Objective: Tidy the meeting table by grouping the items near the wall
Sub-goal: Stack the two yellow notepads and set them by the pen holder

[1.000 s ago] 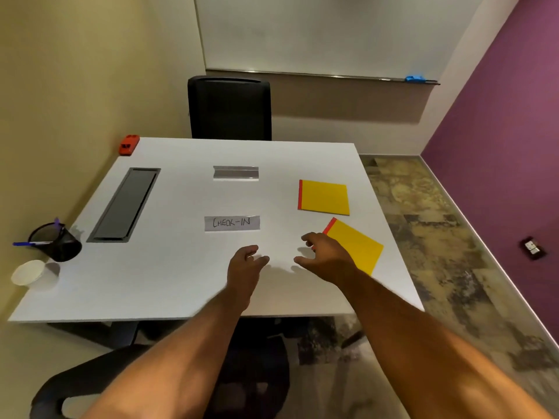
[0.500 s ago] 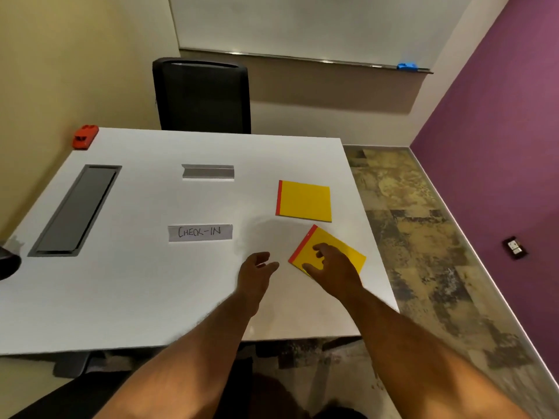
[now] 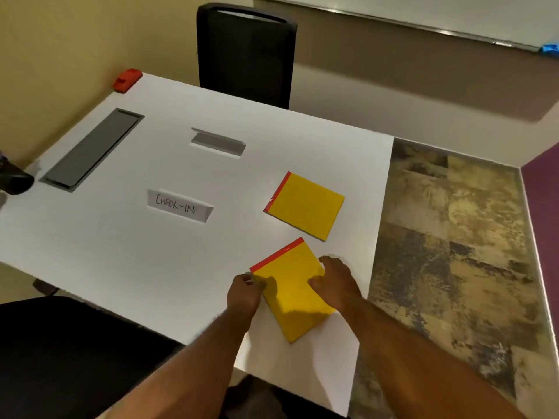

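On the white table, the near yellow notepad with a red top strip lies flat close to the front edge. My left hand pinches its left edge and my right hand grips its right edge. A second yellow notepad lies just beyond it. A folded "CHECK-IN" name card stands mid-table, and a blank grey name card sits farther back. A red stapler rests at the far left corner beside the beige wall.
A grey cable hatch is set into the table's left side. A black pen holder shows at the left edge. One black chair stands behind the table, another at the near left. Patterned floor lies to the right.
Both hands have moved onto the near notepad and closed on its two edges. The notepad has turned, its red strip now pointing away. The camera has tilted and moved closer.
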The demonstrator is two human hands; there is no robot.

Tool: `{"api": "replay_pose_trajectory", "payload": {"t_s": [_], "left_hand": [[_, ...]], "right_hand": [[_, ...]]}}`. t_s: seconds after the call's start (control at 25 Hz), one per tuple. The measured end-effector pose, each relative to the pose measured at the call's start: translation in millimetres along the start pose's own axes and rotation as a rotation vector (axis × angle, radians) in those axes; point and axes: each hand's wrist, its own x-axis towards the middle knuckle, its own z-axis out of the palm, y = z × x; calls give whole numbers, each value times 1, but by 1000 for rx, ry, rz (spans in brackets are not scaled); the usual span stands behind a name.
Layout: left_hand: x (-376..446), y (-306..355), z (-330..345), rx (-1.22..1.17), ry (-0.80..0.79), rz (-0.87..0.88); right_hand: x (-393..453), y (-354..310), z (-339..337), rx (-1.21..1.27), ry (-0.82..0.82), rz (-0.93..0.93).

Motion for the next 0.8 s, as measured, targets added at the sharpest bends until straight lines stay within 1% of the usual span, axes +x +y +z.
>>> {"api": "replay_pose_trajectory", "payload": {"t_s": [0.12,0.24,0.32,0.4,0.52,0.6,0.68,0.8], "left_hand": [[-7,1,24,-143,72,-55],[0,3,38,-250,118,-150],[2,3,40,-354,95,-190],[-1,0,36,-451,30,-195],[-10,-1,30,-548,-120,-135],[-13,7,23,-605,-192,-85],[-10,17,13,-632,-232,-20],[-1,30,-1,-697,-277,81]], "right_hand": [[14,12,-1,-37,-129,-34],[28,15,-5,34,-160,-39],[37,18,-10,132,-150,-16],[40,18,-12,207,-126,7],[34,10,-17,292,-101,28],[26,5,-21,367,-62,27],[18,1,-26,417,-37,21],[16,-8,-35,469,-53,-20]]}}
